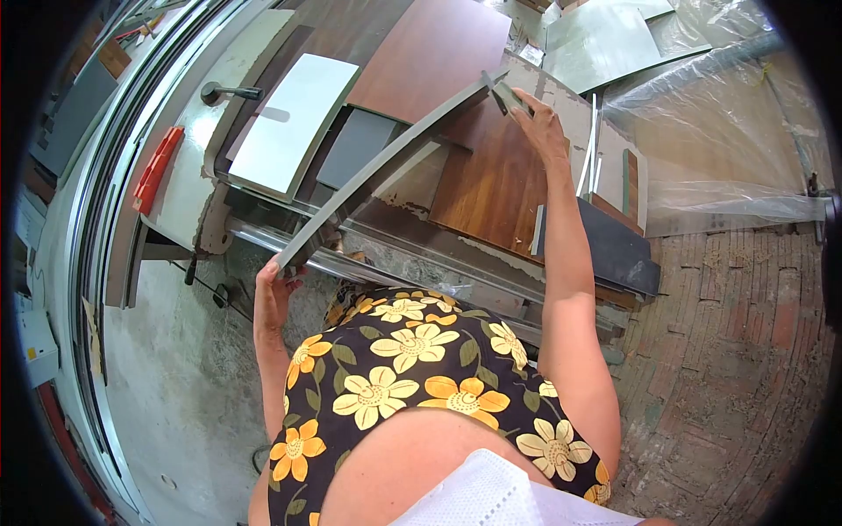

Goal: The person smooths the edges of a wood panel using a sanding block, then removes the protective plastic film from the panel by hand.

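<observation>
Left hand [273,298]: closed on near end, left of centre
Right hand [542,131]: closed on far end, upper centre
Long strip [351,186]: between hands
Slip risk: weak pinch, might hit white panel [303,92]
Bend risk: uneven hold, thin length

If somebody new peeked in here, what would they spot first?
Probably the long, thin grey strip slanting across the middle, from the left grip up to a short grey piece in the right grip. Just below, the black cloth top with big yellow and orange flowers is hard to miss. Over on the left, a narrow, bright red object stands out against the pale worktop.
</observation>
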Action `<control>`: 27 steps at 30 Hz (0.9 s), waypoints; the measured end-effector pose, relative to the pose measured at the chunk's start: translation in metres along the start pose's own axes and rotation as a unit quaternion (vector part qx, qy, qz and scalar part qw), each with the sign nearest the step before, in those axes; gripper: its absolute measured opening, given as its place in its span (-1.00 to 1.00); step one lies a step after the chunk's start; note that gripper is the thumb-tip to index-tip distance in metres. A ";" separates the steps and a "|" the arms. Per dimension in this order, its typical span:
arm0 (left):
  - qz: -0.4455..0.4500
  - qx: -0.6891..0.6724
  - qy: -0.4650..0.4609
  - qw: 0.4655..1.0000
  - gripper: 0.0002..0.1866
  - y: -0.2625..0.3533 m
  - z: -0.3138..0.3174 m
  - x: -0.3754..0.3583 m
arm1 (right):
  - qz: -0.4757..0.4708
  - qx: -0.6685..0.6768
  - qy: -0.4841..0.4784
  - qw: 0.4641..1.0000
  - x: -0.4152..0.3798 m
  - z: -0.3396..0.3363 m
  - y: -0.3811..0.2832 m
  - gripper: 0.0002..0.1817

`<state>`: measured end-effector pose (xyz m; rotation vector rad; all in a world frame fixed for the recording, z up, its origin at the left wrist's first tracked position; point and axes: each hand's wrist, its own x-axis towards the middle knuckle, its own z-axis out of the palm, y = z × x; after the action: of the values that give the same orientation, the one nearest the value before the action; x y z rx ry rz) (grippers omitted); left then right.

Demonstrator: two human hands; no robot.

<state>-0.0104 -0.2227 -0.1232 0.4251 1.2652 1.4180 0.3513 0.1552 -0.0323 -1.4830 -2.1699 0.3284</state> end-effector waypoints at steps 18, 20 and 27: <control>-0.051 -0.060 0.020 0.997 -0.39 0.005 -0.006 0.009 | 0.259 -0.072 0.035 0.963 -0.006 0.058 0.041 -0.64; -0.052 -0.066 0.019 0.996 -0.41 0.007 -0.005 0.008 | 0.252 -0.104 0.026 0.962 -0.005 0.059 0.036 -0.64; -0.051 -0.079 0.001 0.996 -0.42 0.010 -0.003 0.009 | 0.285 -0.166 -0.060 0.942 0.005 0.046 0.030 -0.59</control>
<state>-0.0201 -0.2146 -0.1195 0.2481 1.1494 1.4192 0.3504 0.1745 -0.0843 -2.3378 -1.9048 0.2544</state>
